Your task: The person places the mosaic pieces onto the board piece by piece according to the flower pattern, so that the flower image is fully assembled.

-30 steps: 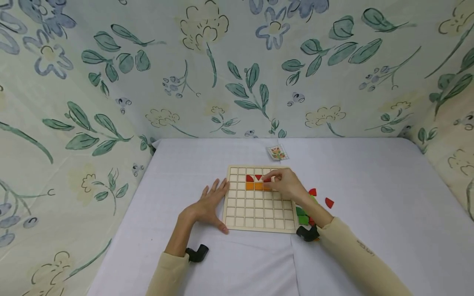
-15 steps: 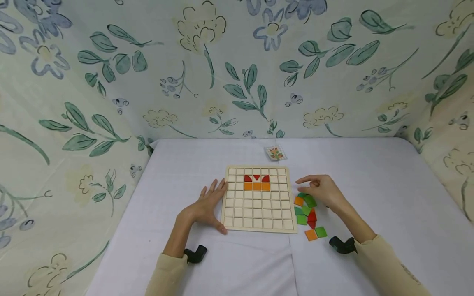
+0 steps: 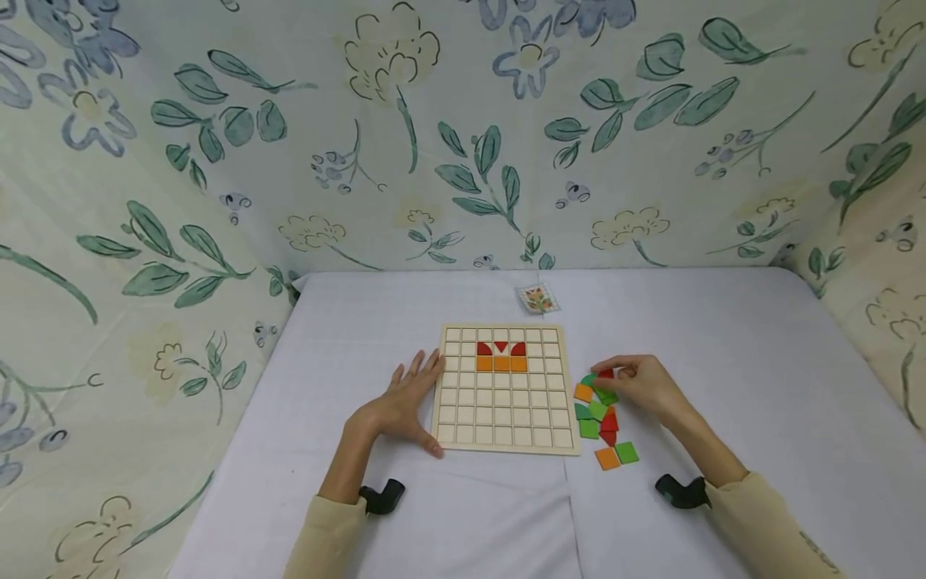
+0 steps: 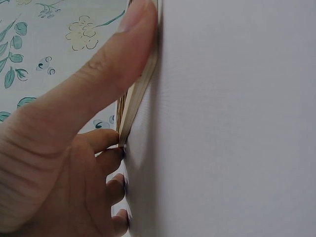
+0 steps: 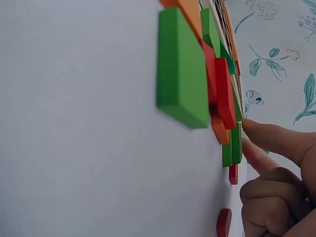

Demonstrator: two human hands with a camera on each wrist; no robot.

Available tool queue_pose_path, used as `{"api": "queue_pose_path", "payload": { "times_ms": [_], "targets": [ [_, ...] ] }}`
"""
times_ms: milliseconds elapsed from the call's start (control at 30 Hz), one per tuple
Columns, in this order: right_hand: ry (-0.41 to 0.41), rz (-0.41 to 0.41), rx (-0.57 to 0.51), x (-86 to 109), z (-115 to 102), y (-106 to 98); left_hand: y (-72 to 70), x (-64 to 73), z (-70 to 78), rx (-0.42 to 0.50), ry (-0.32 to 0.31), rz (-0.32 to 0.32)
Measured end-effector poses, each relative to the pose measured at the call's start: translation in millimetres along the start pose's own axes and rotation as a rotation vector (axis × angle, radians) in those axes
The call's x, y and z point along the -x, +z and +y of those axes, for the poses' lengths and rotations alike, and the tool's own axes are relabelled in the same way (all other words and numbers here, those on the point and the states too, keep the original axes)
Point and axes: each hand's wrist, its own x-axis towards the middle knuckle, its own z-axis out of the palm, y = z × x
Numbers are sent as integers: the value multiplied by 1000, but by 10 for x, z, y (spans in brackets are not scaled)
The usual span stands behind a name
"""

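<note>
A wooden grid board [image 3: 506, 410] lies on the table, with a row of orange squares [image 3: 501, 364] and red pieces [image 3: 518, 349] above them in its upper cells. My left hand [image 3: 398, 406] rests spread along the board's left edge; in the left wrist view its thumb [image 4: 98, 74] lies against the wooden rim. Over the top of a loose pile to the board's right is my right hand [image 3: 644, 386], index finger and thumb extended around a red piece [image 3: 605, 373]. In the right wrist view the thumb reaches beside green pieces [image 5: 237, 143], and the other fingers are curled. No grip on a piece shows.
The pile holds several green, red and orange tiles, with an orange square [image 3: 608, 459] and a green square [image 3: 626, 453] at its near end. A small pattern card [image 3: 538, 299] lies behind the board. Floral cloth [image 3: 477, 161] rises behind the white-covered table [image 3: 362, 322].
My right hand has left the red and orange pieces on the board and moved right, then slightly down to the pile's top. The right-hand red quarter piece stays in its cell. My left hand stays put.
</note>
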Motion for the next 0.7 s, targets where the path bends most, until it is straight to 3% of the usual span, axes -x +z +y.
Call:
{"api": "queue_pose_path", "payload": {
  "times_ms": [233, 700],
  "targets": [
    [33, -7, 56, 9, 1, 9, 6, -2, -22, -8, 8, -3],
    [66, -15, 34, -34, -69, 72, 15, 8, -30, 0, 24, 8]
  ]
}}
